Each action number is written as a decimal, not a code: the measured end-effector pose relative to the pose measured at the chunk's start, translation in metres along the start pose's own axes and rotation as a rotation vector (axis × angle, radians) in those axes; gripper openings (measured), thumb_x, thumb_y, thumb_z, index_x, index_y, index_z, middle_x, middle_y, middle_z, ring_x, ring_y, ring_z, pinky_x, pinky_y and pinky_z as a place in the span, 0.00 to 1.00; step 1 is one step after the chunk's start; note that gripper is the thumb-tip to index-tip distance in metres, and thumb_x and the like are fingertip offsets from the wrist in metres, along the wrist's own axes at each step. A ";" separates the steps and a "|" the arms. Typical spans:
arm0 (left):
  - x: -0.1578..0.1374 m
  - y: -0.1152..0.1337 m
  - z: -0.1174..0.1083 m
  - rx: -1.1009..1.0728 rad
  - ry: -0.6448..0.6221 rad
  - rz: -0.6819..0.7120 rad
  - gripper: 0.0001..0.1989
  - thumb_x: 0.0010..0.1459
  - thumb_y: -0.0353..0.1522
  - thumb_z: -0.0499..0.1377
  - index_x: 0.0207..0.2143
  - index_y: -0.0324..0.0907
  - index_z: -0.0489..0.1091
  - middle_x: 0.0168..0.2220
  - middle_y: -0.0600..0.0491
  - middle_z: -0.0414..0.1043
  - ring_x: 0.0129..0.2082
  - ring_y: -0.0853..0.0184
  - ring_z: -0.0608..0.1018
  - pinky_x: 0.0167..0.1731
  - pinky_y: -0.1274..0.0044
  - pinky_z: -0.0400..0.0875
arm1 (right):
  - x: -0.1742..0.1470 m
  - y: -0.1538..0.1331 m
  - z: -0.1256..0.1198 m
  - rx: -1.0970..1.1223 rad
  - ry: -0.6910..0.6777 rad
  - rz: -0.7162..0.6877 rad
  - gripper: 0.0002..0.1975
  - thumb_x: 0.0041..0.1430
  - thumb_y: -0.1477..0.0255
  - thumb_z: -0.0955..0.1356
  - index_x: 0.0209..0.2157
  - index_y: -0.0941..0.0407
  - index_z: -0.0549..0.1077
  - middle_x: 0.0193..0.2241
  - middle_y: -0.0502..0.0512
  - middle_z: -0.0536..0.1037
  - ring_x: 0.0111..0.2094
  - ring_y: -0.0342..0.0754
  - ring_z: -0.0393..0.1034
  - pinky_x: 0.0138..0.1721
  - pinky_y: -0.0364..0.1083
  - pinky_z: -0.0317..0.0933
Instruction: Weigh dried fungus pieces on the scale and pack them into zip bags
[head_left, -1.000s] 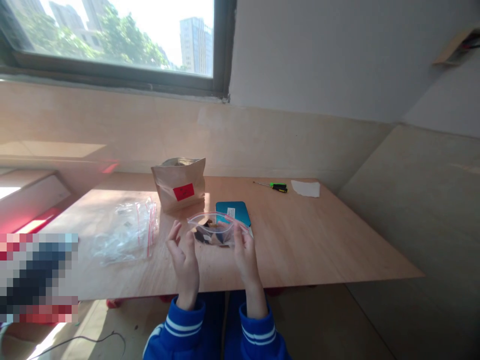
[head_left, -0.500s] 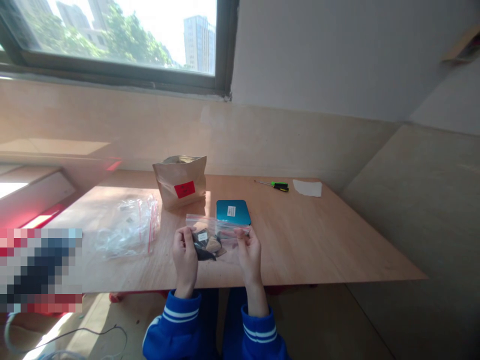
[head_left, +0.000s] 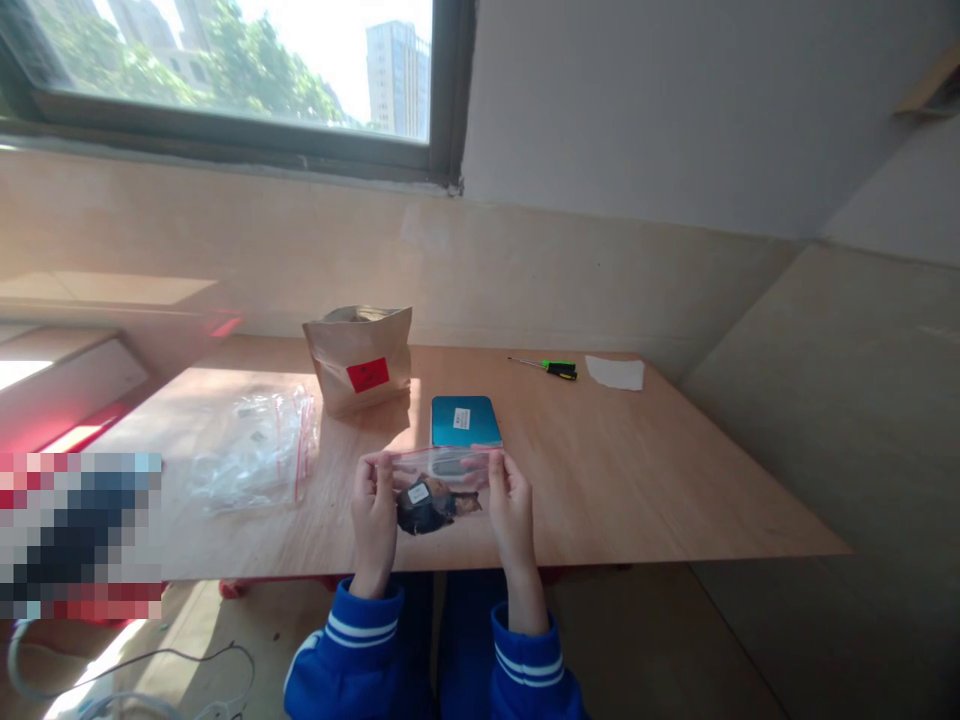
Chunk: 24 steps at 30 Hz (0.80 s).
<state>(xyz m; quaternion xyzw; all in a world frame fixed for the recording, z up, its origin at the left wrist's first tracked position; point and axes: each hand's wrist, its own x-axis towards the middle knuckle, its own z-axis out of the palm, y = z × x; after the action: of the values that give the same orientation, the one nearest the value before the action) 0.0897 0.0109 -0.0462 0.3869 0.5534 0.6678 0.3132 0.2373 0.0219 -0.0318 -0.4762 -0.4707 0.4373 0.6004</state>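
Stretched between my two hands is a clear zip-lock bag (head_left: 450, 466) with a red line along its top. My left hand (head_left: 375, 515) pinches its upper left corner, and my right hand (head_left: 512, 510) pinches the upper right one. Inside the bag sit dark and brown pieces, one with a small white label; their kind I cannot make out. Just behind the bag lies a teal flat box (head_left: 480, 412) with a white sticker, its near edge seen through the plastic.
A brown paper pouch (head_left: 330, 375) with a red label stands open-topped at the back left. Several clear plastic bags (head_left: 255, 455) lie left of my hands. A screwdriver (head_left: 561, 370) with a green and black handle and a white paper piece (head_left: 616, 373) rest on the table (head_left: 660, 480).
My right hand has moved slightly right, pulling the bag's top edge straight and taut. The bag now hangs more level, its contents lower between my hands.
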 end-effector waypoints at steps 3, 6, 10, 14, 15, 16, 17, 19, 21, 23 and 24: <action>0.002 0.004 0.000 -0.051 -0.059 0.011 0.22 0.58 0.51 0.54 0.33 0.41 0.68 0.26 0.52 0.76 0.24 0.67 0.77 0.24 0.78 0.69 | 0.000 0.004 0.000 -0.008 0.069 -0.011 0.24 0.63 0.50 0.60 0.38 0.56 0.72 0.32 0.57 0.82 0.30 0.49 0.75 0.35 0.47 0.68; 0.003 0.006 0.000 -0.057 -0.097 0.033 0.20 0.57 0.49 0.57 0.31 0.41 0.68 0.28 0.51 0.77 0.28 0.66 0.79 0.28 0.77 0.72 | 0.001 0.008 0.000 -0.008 0.125 -0.028 0.20 0.64 0.51 0.60 0.35 0.54 0.69 0.32 0.56 0.81 0.29 0.48 0.75 0.33 0.46 0.68; 0.002 0.004 -0.002 -0.056 -0.056 0.031 0.17 0.58 0.46 0.58 0.31 0.41 0.69 0.31 0.50 0.78 0.30 0.65 0.80 0.28 0.77 0.73 | 0.000 0.009 0.000 0.020 0.169 -0.056 0.17 0.63 0.54 0.62 0.35 0.55 0.67 0.33 0.56 0.80 0.29 0.46 0.74 0.32 0.45 0.67; 0.002 0.002 -0.007 -0.075 -0.038 0.028 0.16 0.58 0.45 0.59 0.33 0.41 0.71 0.30 0.51 0.78 0.31 0.65 0.80 0.32 0.75 0.74 | 0.000 0.007 0.001 -0.022 0.186 -0.120 0.17 0.64 0.56 0.62 0.33 0.56 0.69 0.32 0.54 0.78 0.29 0.44 0.71 0.35 0.45 0.66; 0.002 0.001 -0.008 -0.084 -0.032 0.027 0.15 0.58 0.45 0.59 0.33 0.41 0.71 0.30 0.52 0.77 0.32 0.65 0.80 0.33 0.75 0.74 | 0.000 0.007 0.001 -0.027 0.184 -0.135 0.17 0.64 0.56 0.62 0.32 0.56 0.70 0.31 0.54 0.78 0.29 0.44 0.71 0.35 0.45 0.66; 0.002 0.001 -0.009 -0.087 -0.018 0.031 0.15 0.58 0.44 0.59 0.34 0.41 0.71 0.30 0.52 0.77 0.32 0.65 0.80 0.35 0.74 0.74 | -0.001 0.007 0.001 -0.030 0.183 -0.147 0.17 0.64 0.57 0.63 0.32 0.57 0.70 0.31 0.54 0.78 0.28 0.44 0.70 0.35 0.45 0.66; 0.002 0.001 -0.010 -0.084 0.000 0.041 0.15 0.58 0.44 0.60 0.34 0.41 0.72 0.30 0.52 0.77 0.33 0.65 0.80 0.37 0.74 0.74 | -0.001 0.007 0.002 -0.032 0.186 -0.157 0.17 0.64 0.57 0.63 0.32 0.57 0.70 0.31 0.54 0.77 0.28 0.44 0.70 0.35 0.45 0.66; 0.001 0.001 -0.010 -0.056 0.039 0.074 0.14 0.58 0.43 0.60 0.35 0.41 0.73 0.33 0.52 0.77 0.36 0.65 0.79 0.40 0.74 0.73 | -0.001 0.008 0.004 -0.035 0.201 -0.167 0.17 0.64 0.57 0.63 0.32 0.57 0.70 0.30 0.54 0.77 0.28 0.44 0.70 0.34 0.45 0.66; 0.000 0.001 -0.010 -0.013 0.071 0.115 0.14 0.58 0.43 0.60 0.35 0.41 0.74 0.35 0.52 0.77 0.38 0.65 0.79 0.42 0.74 0.72 | -0.002 0.008 0.006 -0.035 0.219 -0.173 0.17 0.64 0.57 0.63 0.32 0.57 0.70 0.30 0.54 0.77 0.27 0.44 0.70 0.34 0.45 0.66; -0.001 0.003 -0.008 0.010 0.096 0.144 0.14 0.59 0.42 0.59 0.36 0.41 0.74 0.36 0.51 0.78 0.39 0.65 0.78 0.42 0.74 0.71 | -0.003 0.007 0.008 -0.029 0.244 -0.180 0.17 0.63 0.57 0.63 0.31 0.56 0.69 0.29 0.54 0.77 0.27 0.44 0.70 0.33 0.45 0.66; -0.002 0.003 -0.007 0.010 0.103 0.152 0.14 0.59 0.42 0.59 0.36 0.41 0.74 0.36 0.51 0.78 0.39 0.65 0.78 0.42 0.74 0.71 | -0.003 0.006 0.009 -0.025 0.259 -0.183 0.17 0.63 0.57 0.64 0.31 0.56 0.69 0.29 0.53 0.77 0.27 0.44 0.70 0.33 0.45 0.65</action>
<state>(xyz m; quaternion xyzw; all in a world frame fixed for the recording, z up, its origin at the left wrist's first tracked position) 0.0843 0.0054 -0.0437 0.3946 0.5412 0.7059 0.2305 0.2273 0.0212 -0.0373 -0.4912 -0.4364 0.3095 0.6874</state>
